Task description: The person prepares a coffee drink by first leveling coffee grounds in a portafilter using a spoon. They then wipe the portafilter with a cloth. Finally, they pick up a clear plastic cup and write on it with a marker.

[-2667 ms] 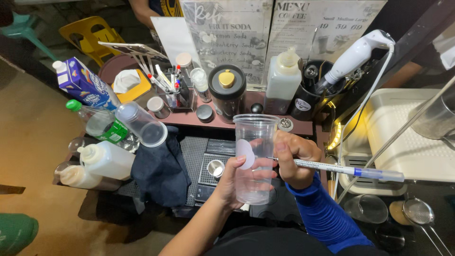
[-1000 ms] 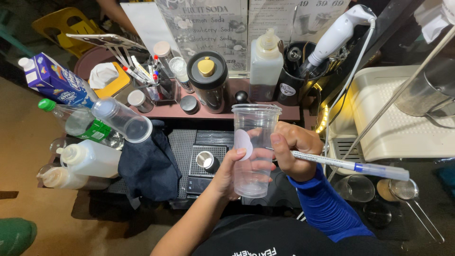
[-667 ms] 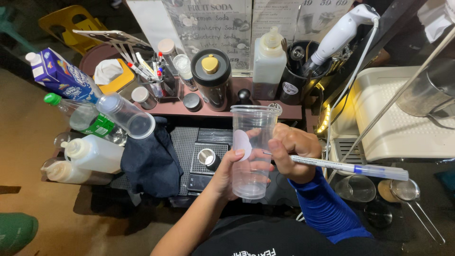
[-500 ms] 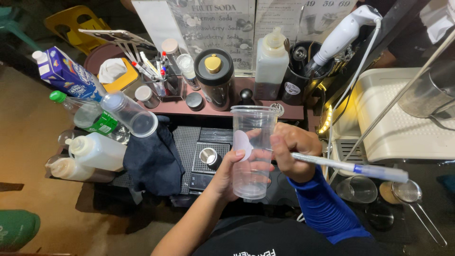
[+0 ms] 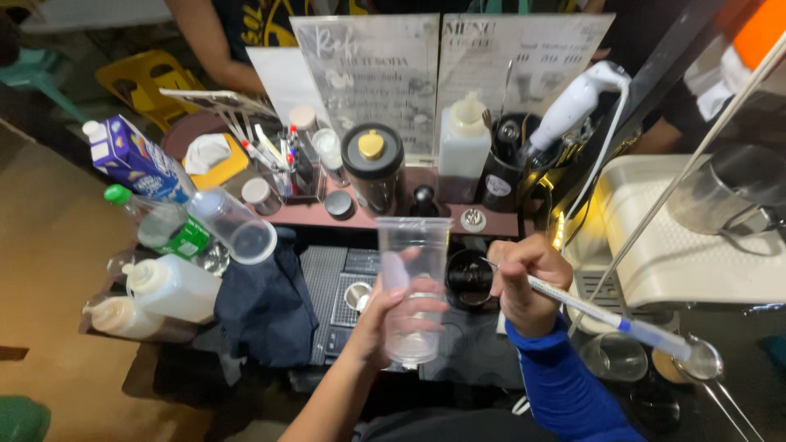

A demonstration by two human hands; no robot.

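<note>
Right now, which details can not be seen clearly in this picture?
- Head view: the pen tip is too thin to tell whether it touches the clear plastic cup.
- The left hand hides the cup's rear wall.
- The right hand covers the pen's middle.

A crowded drinks stall seen from above in dim light: a brown floor [image 5: 41,245] at left, a yellow plastic chair [image 5: 147,78] behind the reddish shelf [image 5: 385,219], laminated menu boards [image 5: 442,74] standing upright, a warm lamp glow [image 5: 565,229] beside the cream machine [image 5: 688,254].
</note>
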